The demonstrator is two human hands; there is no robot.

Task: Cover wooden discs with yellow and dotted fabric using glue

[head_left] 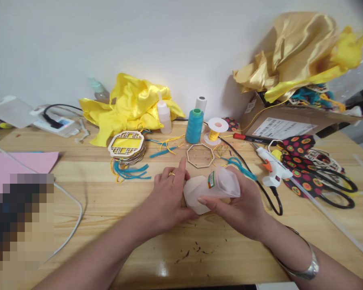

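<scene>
A translucent white plastic container point(199, 194) with a small green-and-orange label lies tilted between my hands above the wooden table. My right hand point(245, 205) grips it from the right, thumb along its near side. Around its left end is my left hand point(171, 197), with the thumb beneath and the index finger stretched out; some of its fingers are hidden. Just beyond the container, a thin wooden octagonal frame point(195, 166) lies on the table. Behind that stand a blue thread cone point(194, 128) and a spool of yellow cord point(215, 133).
Left of my hands is a stack of wooden lattice frames point(126, 144) with blue tassels. Yellow satin point(130, 104) and a squeeze bottle point(164, 117) stand behind. A white glue gun point(272, 167), scissors point(339, 201) and a cardboard box point(248, 117) occupy the right.
</scene>
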